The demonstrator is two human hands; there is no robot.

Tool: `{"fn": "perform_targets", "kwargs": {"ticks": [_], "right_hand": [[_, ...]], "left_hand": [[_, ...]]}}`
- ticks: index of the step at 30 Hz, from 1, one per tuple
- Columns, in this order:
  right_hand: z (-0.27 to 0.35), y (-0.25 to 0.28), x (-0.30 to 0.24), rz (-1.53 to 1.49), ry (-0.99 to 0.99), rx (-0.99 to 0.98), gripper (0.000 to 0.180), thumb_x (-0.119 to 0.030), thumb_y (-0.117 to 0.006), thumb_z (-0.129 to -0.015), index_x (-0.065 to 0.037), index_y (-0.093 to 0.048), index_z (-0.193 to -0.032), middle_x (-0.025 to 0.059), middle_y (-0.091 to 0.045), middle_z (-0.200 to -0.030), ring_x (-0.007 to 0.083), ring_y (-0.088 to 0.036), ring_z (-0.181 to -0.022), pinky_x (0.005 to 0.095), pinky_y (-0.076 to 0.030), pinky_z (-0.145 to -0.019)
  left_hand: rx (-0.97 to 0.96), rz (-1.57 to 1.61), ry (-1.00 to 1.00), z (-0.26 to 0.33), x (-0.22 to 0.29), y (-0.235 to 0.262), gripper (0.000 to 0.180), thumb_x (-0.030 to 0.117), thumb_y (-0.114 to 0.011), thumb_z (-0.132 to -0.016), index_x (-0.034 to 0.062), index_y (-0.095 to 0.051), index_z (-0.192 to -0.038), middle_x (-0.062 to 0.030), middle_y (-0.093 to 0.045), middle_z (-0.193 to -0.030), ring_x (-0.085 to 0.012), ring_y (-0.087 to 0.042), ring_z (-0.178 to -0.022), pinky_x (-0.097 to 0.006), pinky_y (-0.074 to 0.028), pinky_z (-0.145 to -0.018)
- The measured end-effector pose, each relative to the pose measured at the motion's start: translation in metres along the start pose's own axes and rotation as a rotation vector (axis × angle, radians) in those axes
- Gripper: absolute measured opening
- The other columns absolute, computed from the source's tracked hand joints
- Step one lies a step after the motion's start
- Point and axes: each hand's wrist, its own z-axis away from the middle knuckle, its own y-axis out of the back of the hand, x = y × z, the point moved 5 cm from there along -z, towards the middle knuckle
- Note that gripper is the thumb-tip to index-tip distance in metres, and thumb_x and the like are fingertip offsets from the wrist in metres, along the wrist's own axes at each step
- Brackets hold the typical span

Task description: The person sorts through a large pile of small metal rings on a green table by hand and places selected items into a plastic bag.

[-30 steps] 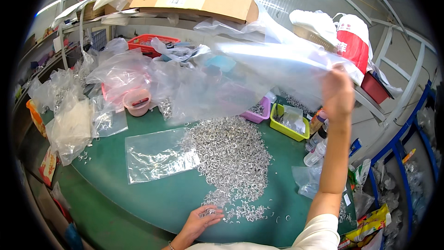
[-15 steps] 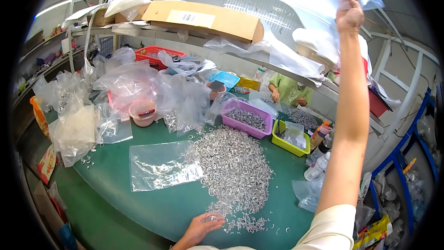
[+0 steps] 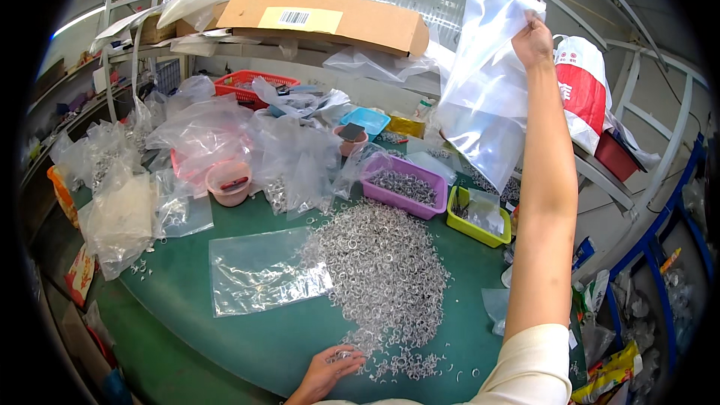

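My right hand (image 3: 534,42) is raised high at the right, fingers closed on a large clear plastic bag (image 3: 484,94). The bag hangs down to the left of my arm, over the far side of the table. Down at the near edge, my left hand (image 3: 335,369) cups a few small silvery rings (image 3: 343,356) in its curled fingers. Beside it spreads a big pile of small silvery metal rings (image 3: 379,270). A flat clear plastic bag (image 3: 262,274) lies left of the pile, its right edge touching the rings.
Behind the pile stand a purple basket (image 3: 421,208) of metal parts and a lime-green tray (image 3: 476,232). Filled plastic bags (image 3: 292,150) and a pink cup (image 3: 229,193) crowd the left. A cardboard box (image 3: 322,22) and a red-white sack (image 3: 579,94) rest on the overhead shelf.
My right hand has come down and left, drawing the large plastic bag away from the shelf, and the bag now hangs in front of the person opposite. My left hand stays by the pile.
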Motion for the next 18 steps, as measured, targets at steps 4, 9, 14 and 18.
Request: {"fn": "perform_targets", "kwargs": {"ticks": [4,9,14,18], "right_hand": [[-0.012,-0.016,-0.012,-0.132,0.249,-0.183,0.027,0.005,-0.034,-0.082,-0.001,-0.057,-0.071,0.0204,-0.06,-0.106,0.0245,-0.058,-0.098,0.0351,-0.044,-0.089],[-0.006,0.053,0.008,1.316,-0.132,0.272,0.022,-0.011,-0.048,-0.074,0.004,-0.062,-0.081,0.0209,-0.065,-0.088,0.0319,-0.064,-0.075,0.038,-0.047,-0.071],[-0.004,0.056,-0.02,1.891,-0.081,0.197,0.036,-0.016,-0.049,-0.07,0.0,-0.065,-0.098,0.0206,-0.064,-0.094,0.0359,-0.061,-0.087,0.042,-0.045,-0.077],[0.037,0.016,-0.029,1.377,-0.146,-0.005,0.036,-0.012,-0.047,-0.074,-0.003,-0.064,-0.104,0.012,-0.063,-0.089,0.0241,-0.057,-0.074,0.0389,-0.043,-0.066]], "left_hand": [[0.011,-0.004,-0.009,-0.002,0.001,0.003,0.033,-0.004,-0.053,-0.086,-0.0101,-0.044,-0.117,-0.026,-0.054,-0.114,-0.0315,-0.058,-0.103,-0.032,-0.052,-0.086],[0.01,0.008,-0.016,-0.002,0.001,0.001,0.033,-0.004,-0.054,-0.085,-0.0096,-0.044,-0.116,-0.0261,-0.054,-0.113,-0.0321,-0.057,-0.105,-0.034,-0.05,-0.089],[-0.019,0.029,-0.041,-0.001,0.001,-0.002,0.023,0.008,-0.056,-0.088,-0.005,-0.052,-0.106,-0.0177,-0.059,-0.101,-0.0229,-0.06,-0.09,-0.026,-0.05,-0.075],[-0.206,-0.069,-0.097,-0.01,0.046,-0.021,0.023,0.023,-0.053,-0.091,0.0003,-0.057,-0.091,-0.0046,-0.056,-0.075,-0.0096,-0.048,-0.061,-0.018,-0.035,-0.047]]}}
